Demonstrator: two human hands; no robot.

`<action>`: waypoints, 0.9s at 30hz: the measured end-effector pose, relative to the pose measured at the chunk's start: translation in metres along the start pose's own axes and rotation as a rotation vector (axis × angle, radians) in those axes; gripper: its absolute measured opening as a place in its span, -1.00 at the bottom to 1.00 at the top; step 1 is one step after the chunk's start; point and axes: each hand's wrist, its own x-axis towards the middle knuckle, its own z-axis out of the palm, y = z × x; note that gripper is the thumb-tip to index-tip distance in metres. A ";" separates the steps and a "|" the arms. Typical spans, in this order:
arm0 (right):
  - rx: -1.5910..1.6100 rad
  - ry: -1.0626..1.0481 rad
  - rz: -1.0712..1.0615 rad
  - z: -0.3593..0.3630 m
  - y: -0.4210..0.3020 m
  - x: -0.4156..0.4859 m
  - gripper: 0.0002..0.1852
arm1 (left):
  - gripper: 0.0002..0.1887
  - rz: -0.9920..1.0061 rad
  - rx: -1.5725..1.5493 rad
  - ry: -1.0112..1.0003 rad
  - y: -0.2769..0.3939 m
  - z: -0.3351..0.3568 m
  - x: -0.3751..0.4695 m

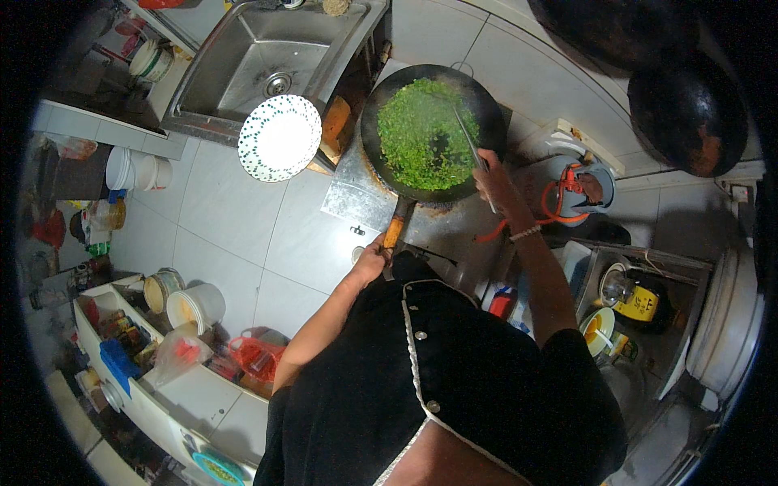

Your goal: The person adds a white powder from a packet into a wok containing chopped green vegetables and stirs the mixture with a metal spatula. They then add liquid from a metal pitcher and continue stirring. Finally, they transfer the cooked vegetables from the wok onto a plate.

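Note:
A dark wok (pixel 493 130) rests on the stove (pixel 358 197), tilted handle towards me. Chopped greens (pixel 413 140) are spread over its inside, with a bare dark patch near the middle and a haze of steam above. My left hand (pixel 371 262) is closed around the wooden end of the wok handle (pixel 394 231). In my right hand (pixel 497 181) is a metal spatula (pixel 467 133), its shaft slanting down into the greens; the blade is hidden by food and steam.
Left of the stove, a white bowl with green specks (pixel 279 138) stands by the stainless steel sink (pixel 255 67). A gas cylinder (pixel 592 188) with an orange hose (pixel 550 209) is at right. Two dark woks (pixel 687 115) hang beyond it. Buckets (pixel 197 307) stand at lower left.

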 end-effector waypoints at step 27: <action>-0.374 0.119 -0.266 0.012 0.038 0.012 -0.62 | -0.53 -0.056 -0.037 0.023 0.007 0.003 -0.003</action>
